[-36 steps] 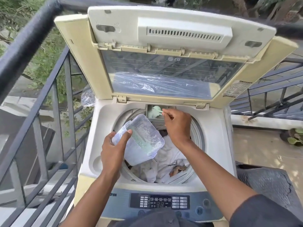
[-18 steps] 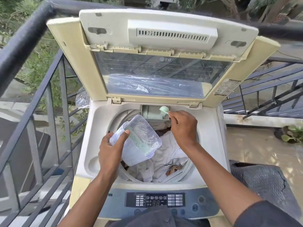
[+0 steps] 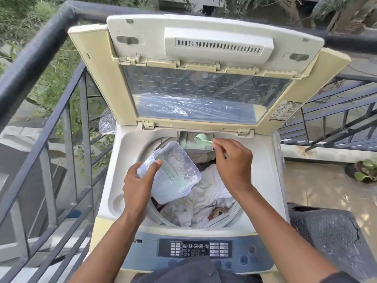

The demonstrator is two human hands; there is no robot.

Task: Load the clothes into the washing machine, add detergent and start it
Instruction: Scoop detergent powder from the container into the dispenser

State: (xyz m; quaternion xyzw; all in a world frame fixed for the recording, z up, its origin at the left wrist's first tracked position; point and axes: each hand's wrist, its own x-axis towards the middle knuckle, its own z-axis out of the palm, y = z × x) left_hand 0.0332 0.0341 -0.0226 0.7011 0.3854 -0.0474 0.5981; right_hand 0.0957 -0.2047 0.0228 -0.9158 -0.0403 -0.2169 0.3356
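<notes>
A top-loading washing machine stands with its lid propped up. White clothes fill the drum. My left hand grips a clear plastic detergent tub, tilted over the drum with powder inside. My right hand pinches the handle of a small green scoop. The scoop's bowl sits over the detergent drawer at the back rim of the drum.
The control panel runs along the machine's front edge. A dark metal railing borders the left and back. A dark cracked basket stands at the right. A potted plant sits on the balcony floor.
The right hand has turned the green scoop over the drawer, so its bowl now faces more upward. The tub in the left hand has stayed put. The camera view has shifted a little.
</notes>
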